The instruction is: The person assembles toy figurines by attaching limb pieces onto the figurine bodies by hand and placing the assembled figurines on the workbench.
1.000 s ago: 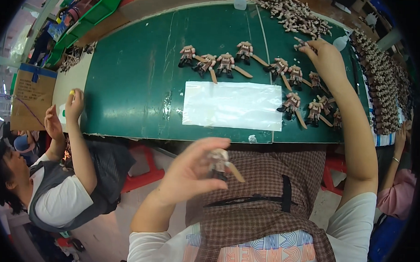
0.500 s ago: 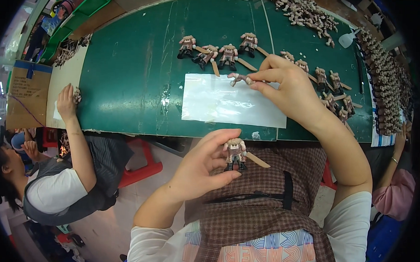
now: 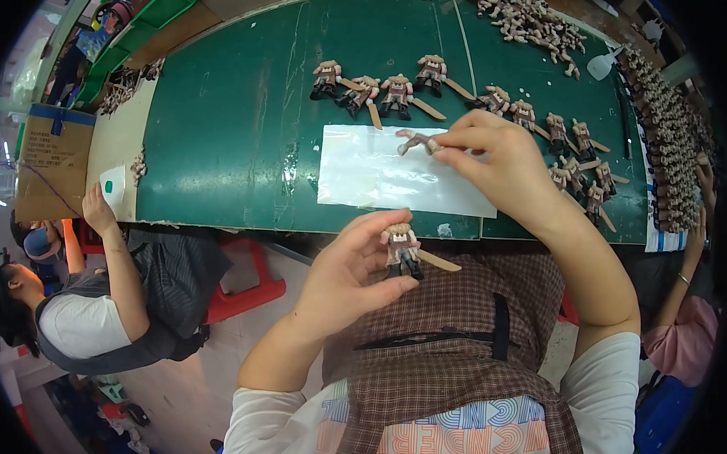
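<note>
Between the thumb and fingers of my left hand (image 3: pixel 341 279) is a small painted figurine (image 3: pixel 401 249), with a brown top, dark boots and a flat wooden-coloured blade sticking out to the right. I hold it in front of my apron, just off the table's near edge. My right hand (image 3: pixel 492 155) pinches a small brown and skin-coloured figurine part (image 3: pixel 418 142) above a white sheet (image 3: pixel 382 183). Which part it is I cannot make out. Beyond the sheet several similar figurines (image 3: pixel 398 95) lie on the green table (image 3: pixel 221 140).
More figurines (image 3: pixel 596 188) lie to the right of my right hand. A pile of small parts (image 3: pixel 526 27) sits at the far right, near a white bottle (image 3: pixel 602 67). Dense rows of pieces (image 3: pixel 667 151) line the right edge. A co-worker (image 3: pixel 92 321) sits at the left by a cardboard box (image 3: pixel 51 165).
My left hand has tilted the figurine slightly and moved a little left and up. My right hand has barely shifted with its part. The co-worker's hand at left has drawn back from the small parts.
</note>
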A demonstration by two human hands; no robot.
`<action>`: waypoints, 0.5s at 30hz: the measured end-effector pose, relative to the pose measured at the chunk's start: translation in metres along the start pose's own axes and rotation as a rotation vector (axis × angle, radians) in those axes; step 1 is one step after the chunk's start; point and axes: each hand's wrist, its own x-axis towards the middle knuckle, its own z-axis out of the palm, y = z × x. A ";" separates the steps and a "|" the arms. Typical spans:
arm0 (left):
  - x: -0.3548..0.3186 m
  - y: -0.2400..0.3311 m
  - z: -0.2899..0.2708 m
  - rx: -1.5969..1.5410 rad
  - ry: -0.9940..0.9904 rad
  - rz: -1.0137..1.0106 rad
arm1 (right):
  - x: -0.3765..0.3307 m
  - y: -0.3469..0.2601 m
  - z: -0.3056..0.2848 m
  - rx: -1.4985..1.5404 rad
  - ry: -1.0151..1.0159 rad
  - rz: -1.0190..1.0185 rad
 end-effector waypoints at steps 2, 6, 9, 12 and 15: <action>0.001 0.001 0.003 -0.097 0.043 0.005 | -0.012 -0.005 -0.002 0.163 0.040 0.096; 0.001 0.000 0.005 0.078 0.013 0.080 | -0.048 -0.018 -0.008 0.303 0.146 -0.232; 0.004 0.004 0.013 0.158 0.016 0.125 | -0.071 -0.026 -0.010 0.263 0.120 -0.320; 0.004 0.005 0.020 0.205 0.013 0.138 | -0.080 -0.027 -0.012 0.204 0.085 -0.403; 0.003 0.006 0.026 0.256 0.000 0.177 | -0.084 -0.027 -0.014 0.162 0.083 -0.457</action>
